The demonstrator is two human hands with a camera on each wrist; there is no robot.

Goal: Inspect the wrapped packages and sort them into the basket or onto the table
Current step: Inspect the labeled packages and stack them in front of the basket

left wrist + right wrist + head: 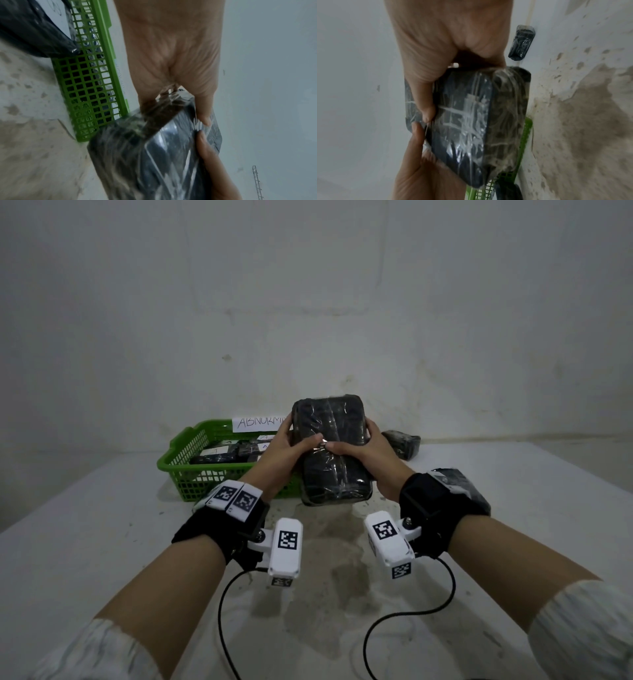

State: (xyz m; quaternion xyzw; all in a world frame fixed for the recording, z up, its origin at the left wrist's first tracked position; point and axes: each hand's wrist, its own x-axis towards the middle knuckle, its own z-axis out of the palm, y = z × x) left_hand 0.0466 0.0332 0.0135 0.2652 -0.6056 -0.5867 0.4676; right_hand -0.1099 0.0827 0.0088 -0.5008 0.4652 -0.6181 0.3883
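A dark package (330,450) wrapped in clear film is held up above the table, tilted with its broad face toward me. My left hand (289,445) grips its left side and my right hand (363,448) grips its right side, thumbs meeting on the front. The wrist views show the same package (154,155) (471,121) with the thumbs pressed on the film. The green basket (191,446) stands behind and left of the package, holding several wrapped packages with white labels.
A paper sign (260,422) stands at the basket's back rim. One wrapped package (402,443) lies on the white table (102,525) behind my right hand, another (459,484) beside my right wrist. A wall rises close behind. Cables trail from the wrist cameras.
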